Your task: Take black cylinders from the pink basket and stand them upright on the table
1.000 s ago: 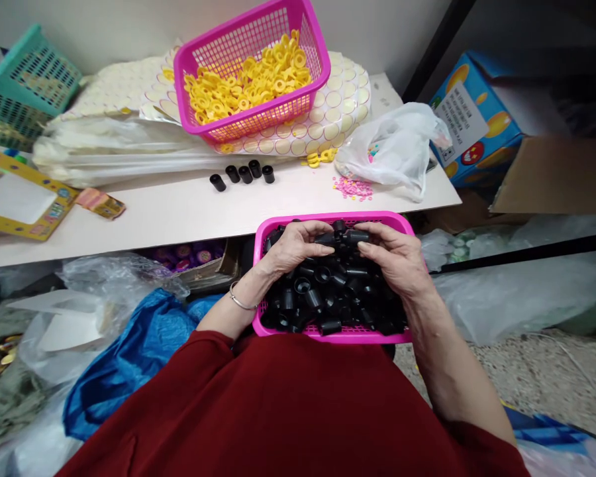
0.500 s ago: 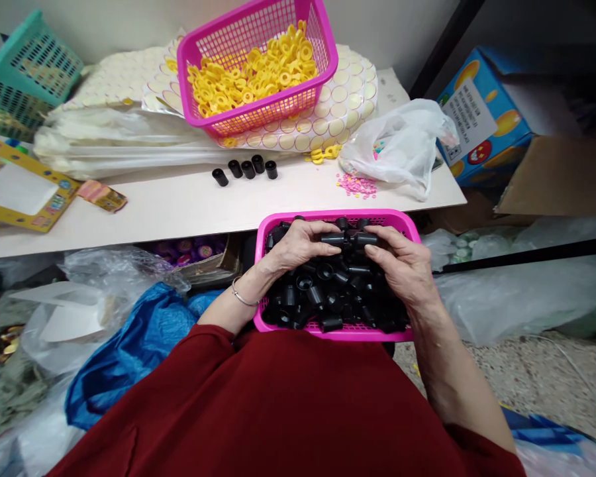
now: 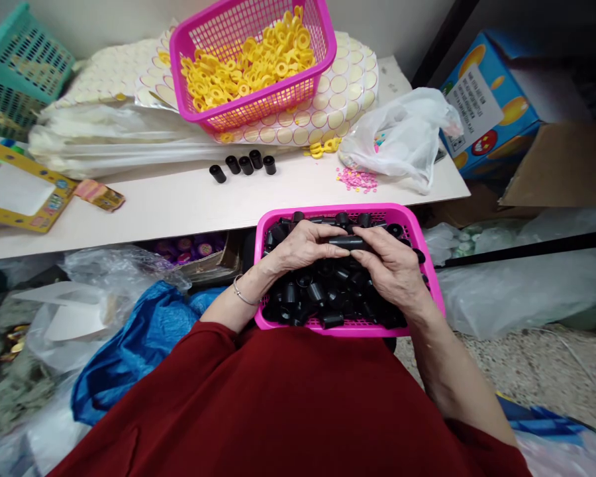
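Observation:
Above a pink basket (image 3: pixel 345 331) full of black plastic pieces (image 3: pixel 318 293), my two hands meet fingertip to fingertip. Between thumb and fingers, my left hand (image 3: pixel 305 246) pinches the left end of a black plastic cylinder (image 3: pixel 345 243). My right hand (image 3: pixel 390 260) is closed round the right end, hiding most of it. The halves lie end to end in one level line; the fingertips partly cover where they meet. A metal bangle (image 3: pixel 242 291) circles my left wrist.
On the white table (image 3: pixel 169 202) stand several black cylinders (image 3: pixel 246 164). Behind them is a pink basket of yellow pieces (image 3: pixel 248 73). A white plastic bag (image 3: pixel 402 136) and small pink bits (image 3: pixel 356 179) lie at right, near a blue carton (image 3: pixel 491 99).
The two black pieces, held slightly apart before, are now pushed together end to end. My right hand has moved left, against my left fingertips. The view has shifted slightly.

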Motion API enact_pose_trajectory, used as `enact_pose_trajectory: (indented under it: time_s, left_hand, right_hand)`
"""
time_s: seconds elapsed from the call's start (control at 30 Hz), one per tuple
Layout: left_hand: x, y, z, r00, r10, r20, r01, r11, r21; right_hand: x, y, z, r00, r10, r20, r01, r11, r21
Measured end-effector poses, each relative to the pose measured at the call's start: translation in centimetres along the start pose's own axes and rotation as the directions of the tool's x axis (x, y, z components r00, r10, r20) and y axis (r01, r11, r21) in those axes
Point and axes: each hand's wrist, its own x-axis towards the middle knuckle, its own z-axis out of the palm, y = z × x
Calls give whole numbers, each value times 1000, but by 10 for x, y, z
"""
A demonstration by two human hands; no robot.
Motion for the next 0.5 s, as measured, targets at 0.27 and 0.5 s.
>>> enact_pose_trajectory:
  time_s: [0.27, 0.5]
  left_hand:
    - [1, -1, 6, 964, 199, -176, -208, 978, -31]
    - [-2, 1, -5, 925, 316, -212, -298, 948, 113]
  right_hand:
    - [-11, -8, 14, 944, 250, 216, -297, 928, 226]
    - [1, 3, -17, 928, 191, 319, -248, 957, 149]
